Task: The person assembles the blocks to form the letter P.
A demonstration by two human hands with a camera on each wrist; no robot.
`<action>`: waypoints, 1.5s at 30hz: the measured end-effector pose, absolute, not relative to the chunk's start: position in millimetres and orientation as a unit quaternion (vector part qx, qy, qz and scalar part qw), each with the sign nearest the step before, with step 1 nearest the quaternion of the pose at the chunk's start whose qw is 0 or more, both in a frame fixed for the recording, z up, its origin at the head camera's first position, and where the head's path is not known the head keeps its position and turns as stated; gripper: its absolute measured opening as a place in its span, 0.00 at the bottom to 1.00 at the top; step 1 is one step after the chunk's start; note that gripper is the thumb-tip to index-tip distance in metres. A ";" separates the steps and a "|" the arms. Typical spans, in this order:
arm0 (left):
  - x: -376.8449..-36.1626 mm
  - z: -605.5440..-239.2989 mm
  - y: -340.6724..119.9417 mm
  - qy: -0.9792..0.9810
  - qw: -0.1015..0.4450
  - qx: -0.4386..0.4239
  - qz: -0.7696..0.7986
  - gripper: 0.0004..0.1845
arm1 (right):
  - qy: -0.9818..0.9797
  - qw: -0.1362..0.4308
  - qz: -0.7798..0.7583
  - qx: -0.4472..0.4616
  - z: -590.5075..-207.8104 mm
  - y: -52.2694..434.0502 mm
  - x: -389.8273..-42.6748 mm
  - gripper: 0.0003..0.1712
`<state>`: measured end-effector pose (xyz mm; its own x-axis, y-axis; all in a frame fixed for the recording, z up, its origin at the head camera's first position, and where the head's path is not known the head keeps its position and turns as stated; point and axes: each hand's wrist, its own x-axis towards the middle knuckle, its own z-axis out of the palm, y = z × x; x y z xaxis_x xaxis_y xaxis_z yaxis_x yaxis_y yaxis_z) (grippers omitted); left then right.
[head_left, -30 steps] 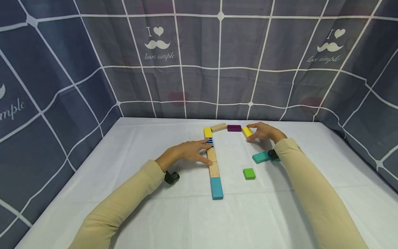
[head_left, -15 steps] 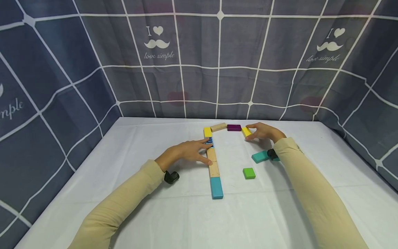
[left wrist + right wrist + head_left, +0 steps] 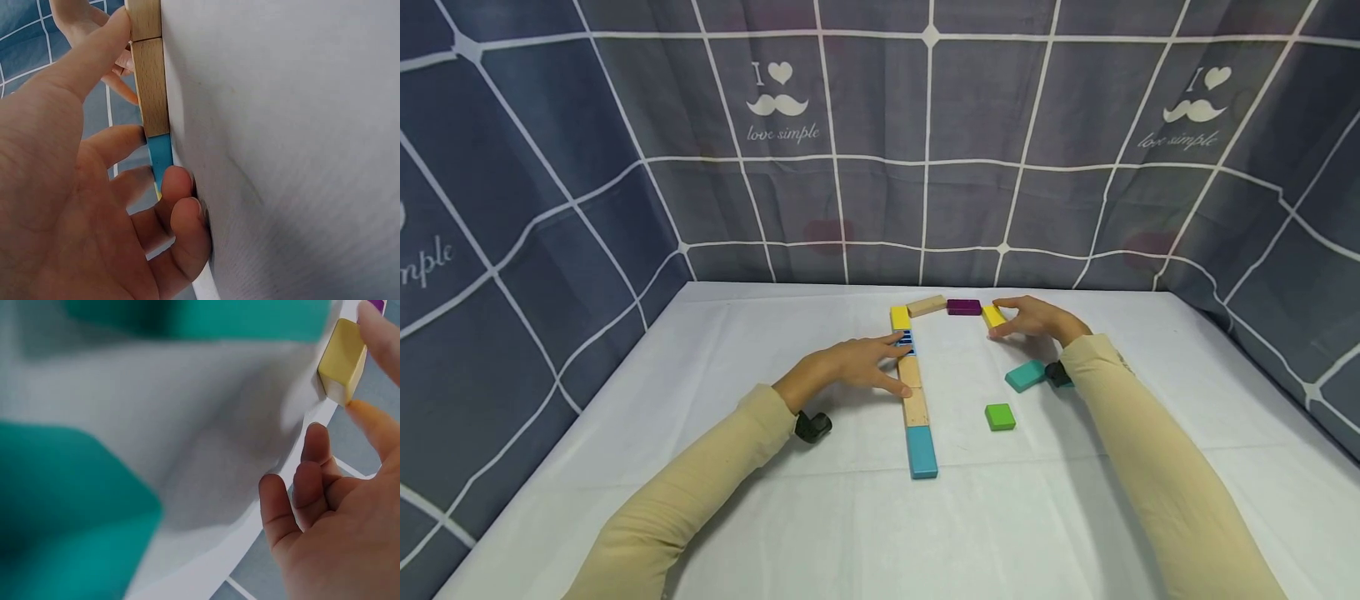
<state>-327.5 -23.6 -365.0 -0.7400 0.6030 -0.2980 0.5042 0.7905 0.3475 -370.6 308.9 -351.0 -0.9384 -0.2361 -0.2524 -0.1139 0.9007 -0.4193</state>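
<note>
A straight row of wooden blocks runs toward the back of the table: a yellow block (image 3: 900, 317), a blue-striped block (image 3: 906, 349), two plain wooden blocks (image 3: 914, 410) and a blue block (image 3: 922, 452) nearest me. My left hand (image 3: 861, 364) rests along the row's left side, fingers extended over the striped block and thumb by the plain ones. At the back, a plain block (image 3: 927, 306) and a purple block (image 3: 964, 307) continue from the row. Beside the purple one, my right hand (image 3: 1037, 318) pinches another yellow block (image 3: 342, 359) end to end between thumb and forefinger.
A green block (image 3: 1000, 417) lies right of the row. Teal blocks (image 3: 1025, 377) sit under the right wrist, partly hidden by its black camera (image 3: 1057, 373). White cloth (image 3: 775, 533) covers the table, and a dark checked curtain (image 3: 880, 200) stands behind it.
The yellow block in my right hand has slid slightly left, up close to the purple block. My left hand has stayed on the row.
</note>
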 end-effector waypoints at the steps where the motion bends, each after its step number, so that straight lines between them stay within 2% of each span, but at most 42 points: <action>1: -327.6 -365.0 -23.6 0.924 0.201 0.300 0.123 0.48 | 0.963 0.150 -0.204 -0.087 -351.8 309.1 -371.3 0.47; 9: -327.1 -364.4 -23.1 0.925 0.203 0.297 0.122 0.48 | 0.963 0.146 -0.209 -0.087 -354.8 310.6 -371.4 0.45; 17: -327.4 -363.4 -23.7 0.924 0.203 0.298 0.124 0.49 | 0.966 0.127 -0.203 -0.099 -348.7 311.1 -366.1 0.50; 22: -328.6 -363.8 -23.6 0.924 0.202 0.302 0.124 0.49 | 0.963 0.107 -0.218 -0.117 -342.7 316.4 -358.5 0.45; 26: -329.2 -364.5 -23.5 0.923 0.202 0.304 0.123 0.49 | 0.956 0.103 -0.243 -0.129 -339.2 322.5 -346.0 0.40; 32: -329.5 -365.7 -24.4 0.922 0.199 0.309 0.121 0.48 | 0.950 0.094 -0.262 -0.139 -343.4 332.9 -319.7 0.40; 37: -329.3 -365.4 -25.1 0.923 0.198 0.307 0.120 0.48 | 0.940 0.087 -0.277 -0.177 -351.8 335.5 -299.4 0.35; 45: -328.1 -363.8 -24.9 0.922 0.199 0.309 0.123 0.48 | 0.932 0.087 -0.274 -0.219 -357.8 331.3 -281.7 0.35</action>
<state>-328.1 -24.9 -363.8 -0.7297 0.6195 -0.2896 0.5215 0.7780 0.3503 -281.7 331.3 -357.8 -0.8891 -0.4559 -0.0412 -0.3609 0.7534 -0.5497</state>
